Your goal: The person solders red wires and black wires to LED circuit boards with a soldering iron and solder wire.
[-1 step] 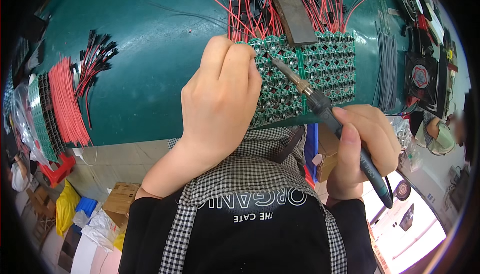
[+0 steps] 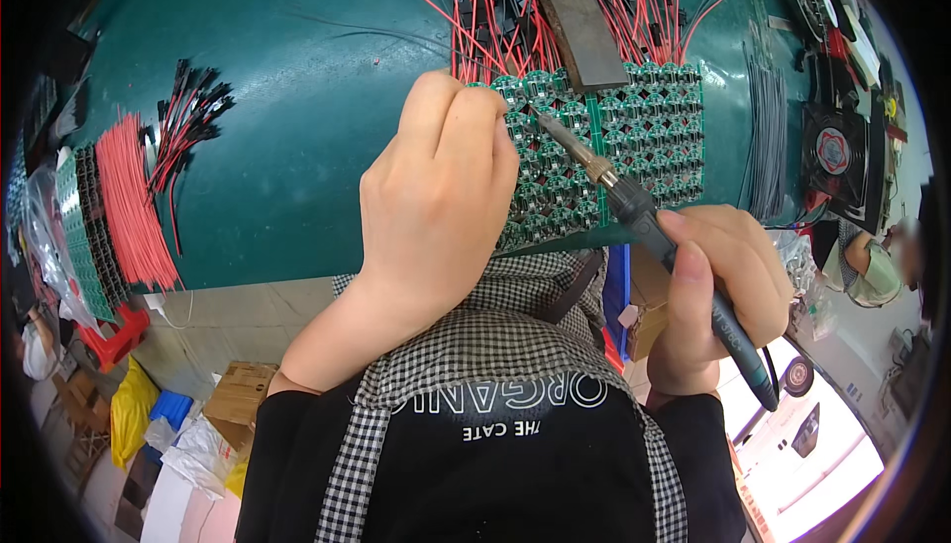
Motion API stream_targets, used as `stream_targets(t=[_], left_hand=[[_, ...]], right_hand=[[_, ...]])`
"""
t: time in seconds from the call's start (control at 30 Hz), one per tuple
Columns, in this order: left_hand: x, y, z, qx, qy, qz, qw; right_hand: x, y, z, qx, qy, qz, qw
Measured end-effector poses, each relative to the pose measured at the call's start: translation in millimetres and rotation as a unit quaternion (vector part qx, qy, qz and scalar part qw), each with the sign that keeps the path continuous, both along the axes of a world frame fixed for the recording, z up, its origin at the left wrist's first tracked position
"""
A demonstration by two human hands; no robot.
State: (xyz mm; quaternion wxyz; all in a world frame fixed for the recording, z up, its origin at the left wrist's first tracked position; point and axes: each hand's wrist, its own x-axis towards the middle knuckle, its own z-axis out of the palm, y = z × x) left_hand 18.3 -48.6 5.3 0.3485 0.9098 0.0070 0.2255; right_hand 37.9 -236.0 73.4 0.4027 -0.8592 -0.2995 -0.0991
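Right hand (image 2: 718, 280) curls tight around the soldering iron (image 2: 634, 216), tip just past the left hand (image 2: 436, 196), whose bent fingers press the green circuit panel (image 2: 644, 132) flat, anything pinched beneath hidden; best keep that tip steady, clear of the knuckles.

The left hand (image 2: 436, 186) hides part of the green circuit-board panel (image 2: 634, 137) and whatever its fingers pinch.
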Motion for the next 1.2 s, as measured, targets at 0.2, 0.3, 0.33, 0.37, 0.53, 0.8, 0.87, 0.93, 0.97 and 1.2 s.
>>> stream_targets(t=[0.2,0.3,0.33,0.37,0.53,0.8,0.87,0.93,0.97,1.2], left_hand=[[0.3,-1.4,0.3,-0.017,0.011,0.001,1.0],[1.0,0.1,0.1,0.013,0.016,-0.007,1.0],[1.4,1.0,-0.1,0.04,0.016,-0.016,0.999],[2.0,1.6,0.1,0.041,0.016,-0.016,0.999],[2.7,3.9,2.2,0.028,0.017,-0.038,0.999],[0.9,3.8,3.7,0.005,0.033,-0.033,0.999],[1.0,4.1,2.7,0.003,0.033,-0.032,0.999],[1.6,3.5,2.5,0.013,0.022,-0.03,0.999],[1.7,3.8,1.6,0.014,0.022,-0.03,0.999],[8.0,1.1,9.1,-0.002,0.079,-0.01,0.997]], right_hand=[[3.6,3.5,-2.6,0.0,-0.015,0.006,1.0],[4.2,6.2,-0.3,-0.015,-0.007,0.008,1.0],[3.9,7.5,1.3,-0.015,-0.007,0.008,1.0],[3.2,8.9,3.7,-0.033,-0.015,0.016,0.999],[-0.3,12.7,7.4,-0.089,-0.057,0.06,0.993],[-5.3,12.6,8.1,-0.071,-0.019,0.034,0.997],[-6.3,11.4,8.2,-0.063,0.01,0.011,0.998],[-7.7,11.7,8.8,-0.048,0.031,0.003,0.998],[-8.0,11.9,8.7,-0.033,0.052,-0.005,0.998],[-5.4,13.9,9.1,-0.051,0.025,0.014,0.998]])
